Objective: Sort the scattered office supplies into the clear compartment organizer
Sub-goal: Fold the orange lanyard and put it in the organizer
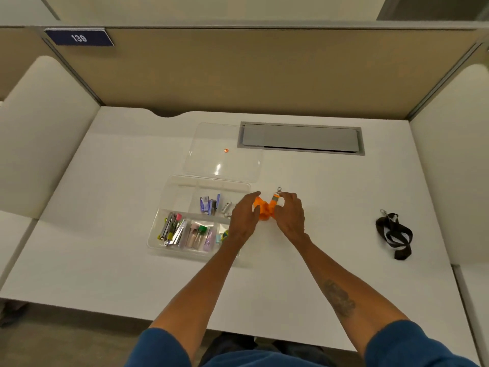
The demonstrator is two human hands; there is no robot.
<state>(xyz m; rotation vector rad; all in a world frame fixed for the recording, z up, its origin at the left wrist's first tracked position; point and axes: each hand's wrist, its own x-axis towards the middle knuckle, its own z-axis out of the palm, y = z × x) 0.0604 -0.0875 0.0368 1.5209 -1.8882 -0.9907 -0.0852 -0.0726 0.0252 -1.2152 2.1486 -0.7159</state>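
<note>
A clear compartment organizer lies on the white desk, holding clips, markers and small packs in its near and middle sections. Just right of it, both hands bunch up an orange lanyard with a metal clasp at its far end. My left hand presses the folded strap from the left, partly over the organizer's right edge. My right hand pinches the strap's clasp end from the right. A black lanyard lies loose at the desk's right side.
The organizer's clear lid rests behind it with a small orange pin on it. A grey cable hatch is set into the desk at the back. Beige partition walls enclose the desk on three sides.
</note>
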